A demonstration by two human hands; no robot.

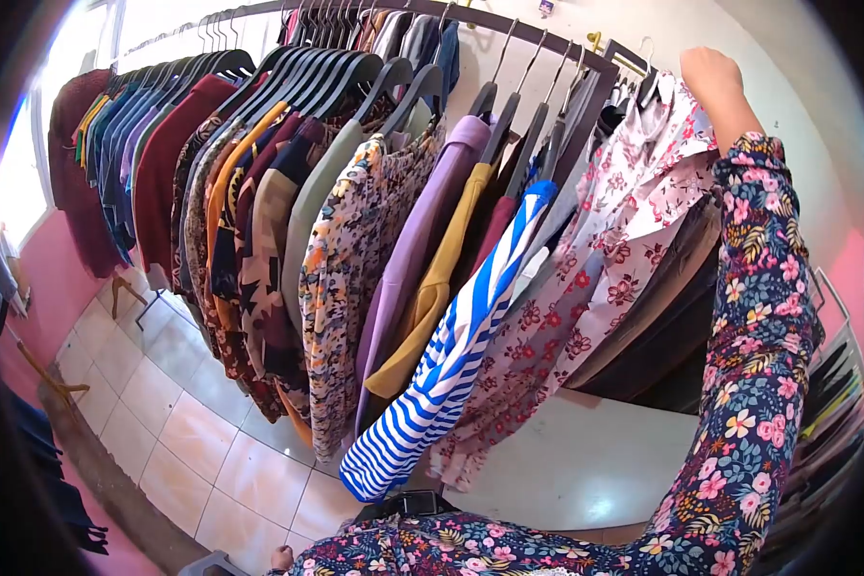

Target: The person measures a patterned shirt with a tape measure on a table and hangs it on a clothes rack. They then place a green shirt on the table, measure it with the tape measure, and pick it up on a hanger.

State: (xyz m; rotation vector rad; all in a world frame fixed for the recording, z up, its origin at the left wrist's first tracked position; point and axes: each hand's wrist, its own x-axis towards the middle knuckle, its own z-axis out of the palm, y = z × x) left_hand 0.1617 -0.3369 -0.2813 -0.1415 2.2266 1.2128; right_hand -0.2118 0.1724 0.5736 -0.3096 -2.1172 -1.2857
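My right hand [712, 79] is raised at the upper right, its fingers curled closed at the shoulder of a white-pink shirt [616, 274] with red flowers. That shirt hangs at the end of the dark rack [586, 91], spread out and tilted toward me. Just left of it hangs a blue-and-white striped garment [451, 360], then a mustard one [437, 288] and a lilac one [422, 240]. Low at the bottom edge, only a bit of my left hand [281, 557] shows beside my body, away from the clothes. What its fingers do is hidden.
Many more garments on black hangers [350, 82] line the rack to the left. Below them lies a tiled floor [202, 432] with a wooden hanger [125, 293] standing near the wall. A pale tabletop [586, 461] is under the floral shirt. Further clothes [830, 422] hang at the right.
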